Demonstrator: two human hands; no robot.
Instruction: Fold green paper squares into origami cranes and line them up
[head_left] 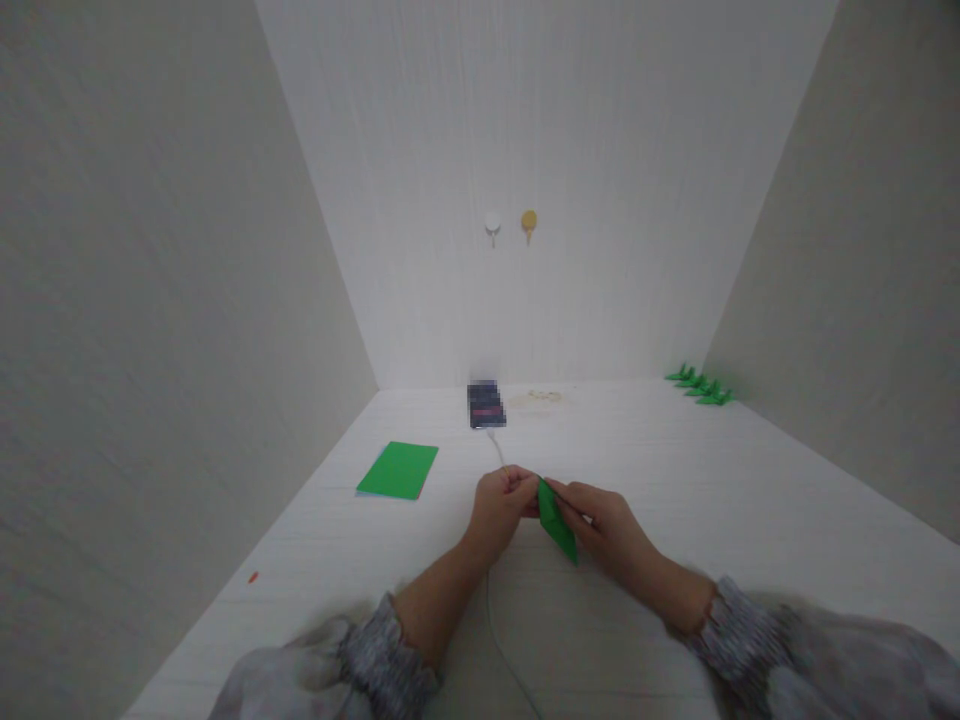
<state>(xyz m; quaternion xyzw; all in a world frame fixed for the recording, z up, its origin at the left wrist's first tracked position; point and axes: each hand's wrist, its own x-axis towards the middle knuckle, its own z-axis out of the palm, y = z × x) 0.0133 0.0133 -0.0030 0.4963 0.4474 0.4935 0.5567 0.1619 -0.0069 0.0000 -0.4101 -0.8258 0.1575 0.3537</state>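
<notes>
A partly folded piece of green origami paper (556, 522) is held up between my two hands, its narrow point hanging down toward me. My left hand (504, 505) pinches its upper left edge with thumb and fingers. From the other side my right hand (596, 515) grips it, the fingers closed along its right edge. Part of the paper is hidden behind the fingers. To the left, a stack of flat green paper squares (399, 470) lies on the white table (712, 500).
Several folded green paper figures (701, 386) stand in a row at the back right corner. A phone (486, 405), blurred, lies near the back wall with a white cable (499, 640) running under my left arm. A small orange piece (253, 577) lies at left. Two hooks (529, 222) hang on the wall.
</notes>
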